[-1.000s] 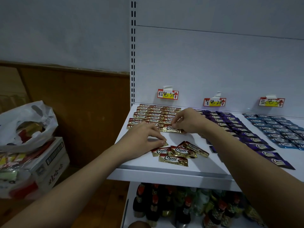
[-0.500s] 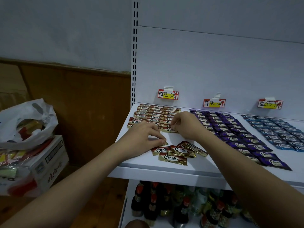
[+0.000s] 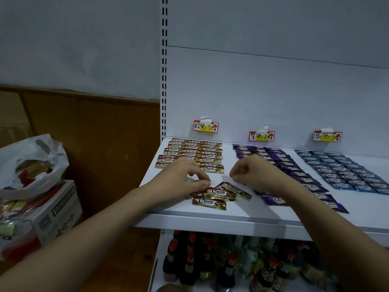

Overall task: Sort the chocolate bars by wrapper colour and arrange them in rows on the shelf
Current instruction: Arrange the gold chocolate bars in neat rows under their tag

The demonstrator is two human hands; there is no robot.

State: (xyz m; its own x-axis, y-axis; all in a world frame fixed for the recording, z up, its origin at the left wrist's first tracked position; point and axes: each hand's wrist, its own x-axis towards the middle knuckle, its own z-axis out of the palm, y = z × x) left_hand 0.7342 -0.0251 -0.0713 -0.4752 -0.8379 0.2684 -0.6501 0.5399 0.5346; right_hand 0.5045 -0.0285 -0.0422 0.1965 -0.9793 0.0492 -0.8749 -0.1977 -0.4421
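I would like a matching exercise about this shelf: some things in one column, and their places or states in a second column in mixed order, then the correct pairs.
Column 1
1. gold chocolate bars
2. purple chocolate bars
3. blue chocolate bars
4. loose gold bars

Column 2
A. rows at the right of the shelf
B. unsorted pile near the front edge
C. rows at the back left
D. rows in the middle

Pairs: 1-C, 2-D, 3-A, 4-B
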